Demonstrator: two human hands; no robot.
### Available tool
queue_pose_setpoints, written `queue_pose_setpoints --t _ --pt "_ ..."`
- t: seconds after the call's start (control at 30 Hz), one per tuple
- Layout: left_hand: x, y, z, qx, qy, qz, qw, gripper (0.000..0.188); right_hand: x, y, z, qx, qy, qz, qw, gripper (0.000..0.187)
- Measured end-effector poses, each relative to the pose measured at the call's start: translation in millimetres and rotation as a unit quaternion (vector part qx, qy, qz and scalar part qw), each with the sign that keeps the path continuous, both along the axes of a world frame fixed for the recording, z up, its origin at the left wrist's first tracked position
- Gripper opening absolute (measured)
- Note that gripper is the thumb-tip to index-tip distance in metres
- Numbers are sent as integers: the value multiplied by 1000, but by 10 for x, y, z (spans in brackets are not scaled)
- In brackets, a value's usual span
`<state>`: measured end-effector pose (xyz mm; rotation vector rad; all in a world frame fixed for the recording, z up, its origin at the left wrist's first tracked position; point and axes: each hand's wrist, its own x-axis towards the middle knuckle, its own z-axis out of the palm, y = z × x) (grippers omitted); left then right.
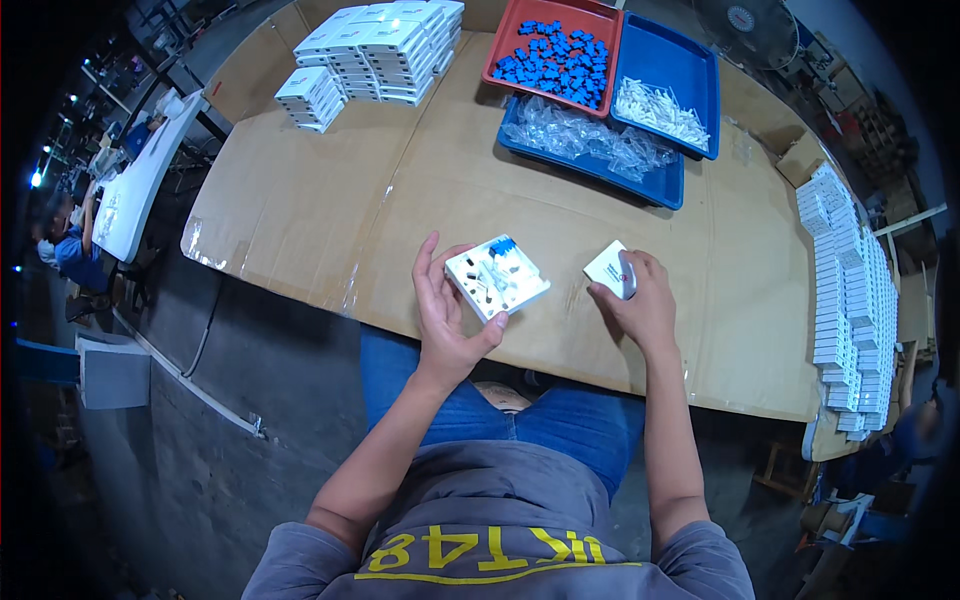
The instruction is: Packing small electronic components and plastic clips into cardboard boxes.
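My left hand (445,325) grips a shallow white square box (490,292) by its left and near edges, tilted above the cardboard-covered table. Several small dark parts, a blue piece (502,247) and what looks like a clear plastic bag lie inside it. To the right, my right hand (648,305) is closed around a white square piece (606,265) with print on its face, held at or just over the table. It is similar to a box lid, but its underside is hidden. The two hands are apart.
Stacked white boxes (375,45) stand at the back left; more stacks (850,300) line the right edge. At the back are a red tray (497,45) of blue pieces, a blue tray (705,80) of white pieces and another blue tray (660,195) with clear bags. A person (80,250) sits far left.
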<state>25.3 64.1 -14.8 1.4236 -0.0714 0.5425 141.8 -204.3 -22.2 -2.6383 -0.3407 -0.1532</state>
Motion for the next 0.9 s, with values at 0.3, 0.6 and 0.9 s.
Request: queue_pose_setpoints --t 0.3,0.6,0.9 --pt "-19 -138 64 -394 216 -69 891 88 -8 -151 140 515 119 63 847 58" --pt "-90 -292 34 -526 288 -192 777 88 -129 -47 610 760 177 72 621 65" --pt "-147 -400 85 -540 348 -207 738 88 -445 503 297 622 307 92 714 71"
